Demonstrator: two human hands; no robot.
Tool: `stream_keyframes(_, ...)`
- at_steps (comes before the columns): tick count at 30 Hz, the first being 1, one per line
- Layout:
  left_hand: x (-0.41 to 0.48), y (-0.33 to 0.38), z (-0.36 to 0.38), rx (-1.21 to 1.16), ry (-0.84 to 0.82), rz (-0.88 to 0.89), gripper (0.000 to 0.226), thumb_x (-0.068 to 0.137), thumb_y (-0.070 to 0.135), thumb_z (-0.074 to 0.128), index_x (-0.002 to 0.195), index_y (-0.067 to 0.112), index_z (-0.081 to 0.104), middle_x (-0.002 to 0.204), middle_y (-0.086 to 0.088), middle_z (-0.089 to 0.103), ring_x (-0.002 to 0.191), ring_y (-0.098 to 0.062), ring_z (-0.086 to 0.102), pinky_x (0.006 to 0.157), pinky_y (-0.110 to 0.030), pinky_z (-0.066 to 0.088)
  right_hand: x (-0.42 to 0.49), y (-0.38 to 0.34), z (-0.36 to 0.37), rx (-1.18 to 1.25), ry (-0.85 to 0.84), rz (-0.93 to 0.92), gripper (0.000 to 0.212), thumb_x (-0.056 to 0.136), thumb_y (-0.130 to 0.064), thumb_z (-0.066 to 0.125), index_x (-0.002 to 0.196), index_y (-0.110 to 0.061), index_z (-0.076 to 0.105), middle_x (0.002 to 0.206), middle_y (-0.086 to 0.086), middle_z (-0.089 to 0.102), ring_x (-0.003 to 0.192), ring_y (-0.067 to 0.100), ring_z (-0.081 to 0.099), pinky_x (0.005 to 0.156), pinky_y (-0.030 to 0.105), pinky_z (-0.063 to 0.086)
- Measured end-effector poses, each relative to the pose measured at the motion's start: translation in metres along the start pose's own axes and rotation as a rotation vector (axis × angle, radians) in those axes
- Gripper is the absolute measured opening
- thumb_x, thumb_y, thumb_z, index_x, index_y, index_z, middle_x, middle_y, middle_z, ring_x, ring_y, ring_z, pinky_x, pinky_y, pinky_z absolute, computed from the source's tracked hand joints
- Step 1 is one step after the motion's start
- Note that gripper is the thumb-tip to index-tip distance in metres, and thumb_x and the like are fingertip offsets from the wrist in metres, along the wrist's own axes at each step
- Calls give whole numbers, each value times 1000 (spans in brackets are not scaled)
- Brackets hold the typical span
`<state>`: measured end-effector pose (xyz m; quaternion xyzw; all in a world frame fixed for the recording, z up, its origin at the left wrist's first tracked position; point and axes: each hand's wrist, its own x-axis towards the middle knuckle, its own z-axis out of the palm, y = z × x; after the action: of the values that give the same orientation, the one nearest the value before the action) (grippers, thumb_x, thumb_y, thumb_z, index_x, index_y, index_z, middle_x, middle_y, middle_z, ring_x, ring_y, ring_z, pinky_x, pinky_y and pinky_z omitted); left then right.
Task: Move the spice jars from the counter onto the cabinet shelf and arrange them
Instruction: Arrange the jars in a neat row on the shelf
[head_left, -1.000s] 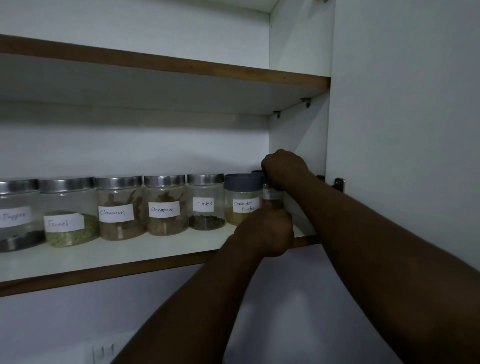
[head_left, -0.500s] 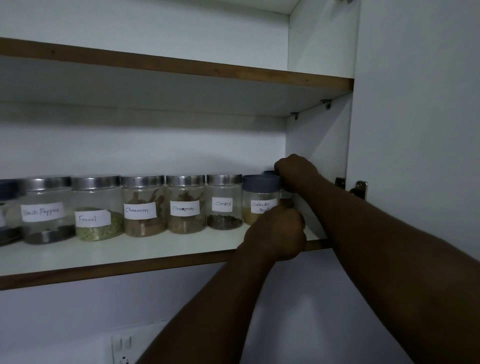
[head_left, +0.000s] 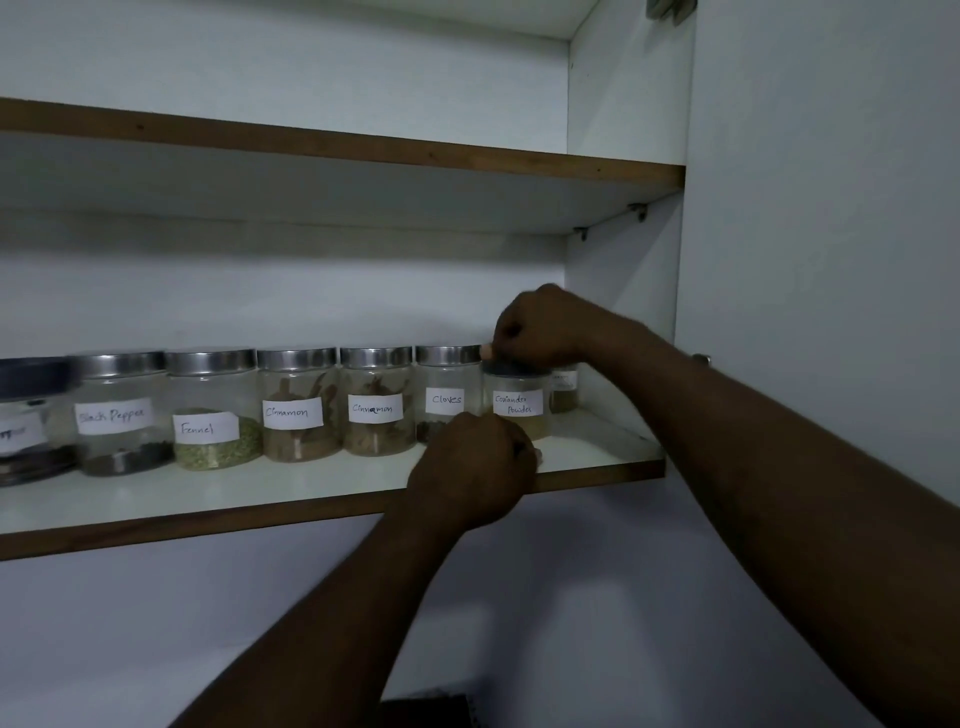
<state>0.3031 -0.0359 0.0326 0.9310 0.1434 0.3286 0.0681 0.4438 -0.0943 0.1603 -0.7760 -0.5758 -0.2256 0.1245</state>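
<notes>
**Labelled spice jars in a row on the cabinet shelf**

Head view. Jars on the white, wood-edged shelf (head_left: 260, 499) read "Black Pepper" (head_left: 122, 413), "Fennel" (head_left: 213, 410), "Cinnamon" (head_left: 298, 405), "Cinnamon" (head_left: 376, 402), "Cloves" (head_left: 447, 392) and "Coriander Powder" (head_left: 517, 402). Right of the coriander jar stands a jar with an unreadable label (head_left: 564, 389). The right hand (head_left: 540, 327) fingers curl over the coriander jar's dark lid; the left hand (head_left: 475, 467) is fisted at its base, grip hidden. The walls are white and dim.

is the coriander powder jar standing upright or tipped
Upright. The coriander powder jar stands flat on the shelf, its label level, the right hand on its dark lid.
</notes>
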Motion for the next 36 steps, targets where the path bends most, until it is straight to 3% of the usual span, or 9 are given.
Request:
stream_keyframes(3, 2, -2, 0, 92, -17, -64, 41, 98, 51, 57, 98, 15, 77, 96, -7, 74, 96, -23, 67, 79, -33, 52, -1, -4, 14, -46, 0, 2, 33, 90, -43, 70, 112, -19, 76, 107, 3, 74, 97, 19, 65, 84, 38, 57)
stream_keyframes(6, 5, -2, 0, 108, 1, -139, 53, 95, 56, 60, 124, 13, 70, 120, -12, 71, 112, -28, 64, 89, -34, 51, 3, 0, 22, 13, 43, 11, 31, 90, -36, 72, 115, -18, 75, 111, 3, 73, 102, 21, 64, 89, 40, 56)
stream_keyframes(8, 6, -3, 3, 131, 11, -153, 58, 94, 57, 59, 127, 10, 68, 123, -13, 70, 112, -28, 64, 88, -33, 49, 6, 4, 27, 64, 57, 11, 28, 90, -32, 72, 115, -18, 74, 113, 3, 73, 103, 22, 64, 91, 39, 55)
stream_keyframes(13, 10, -5, 8, 199, -41, -151, 57, 97, 60, 52, 114, 8, 68, 112, -13, 70, 104, -28, 65, 79, -31, 44, 17, 14, 43, 135, 85, 31, 25, 91, -21, 72, 116, -17, 74, 115, 4, 73, 104, 21, 64, 85, 29, 50)
stream_keyframes(16, 17, -6, 14, 300, -127, -157, 51, 100, 58, 42, 91, 12, 62, 88, -8, 62, 100, -32, 65, 78, -34, 46, 27, 18, 52, 128, 88, 37, 26, 92, -19, 72, 118, -16, 73, 117, 5, 72, 106, 22, 64, 83, 29, 48)
stream_keyframes(18, 18, -4, 14, 438, -186, -84, 48, 103, 51, 35, 91, 10, 56, 90, -8, 57, 103, -36, 63, 89, -42, 50, 34, 20, 57, 126, 84, 42, 27, 92, -19, 72, 118, -16, 72, 118, 6, 71, 107, 23, 63, 84, 31, 50)
stream_keyframes(20, 19, -5, 17, 580, -195, 82, 47, 109, 35, 29, 118, 1, 59, 107, -15, 65, 107, -41, 62, 100, -49, 45, 41, 24, 61, 103, 76, 53, 27, 91, -18, 72, 118, -16, 71, 119, 6, 70, 108, 24, 62, 88, 34, 52)
stream_keyframes(22, 17, -7, 16, 683, -193, 231, 45, 110, 25, 25, 137, 3, 54, 117, -18, 66, 106, -43, 61, 101, -51, 44, 48, 28, 66, 87, 67, 66, 27, 91, -17, 72, 118, -16, 69, 120, 7, 69, 107, 24, 61, 89, 36, 53)
stream_keyframes(36, 16, -14, 21, 728, -101, 313, 35, 108, 18, 30, 125, 4, 58, 105, -16, 67, 91, -40, 62, 93, -47, 45, 70, 37, 86, 91, 96, 78, 28, 90, -13, 67, 118, -15, 65, 117, 8, 67, 95, 18, 53, 78, 33, 48)
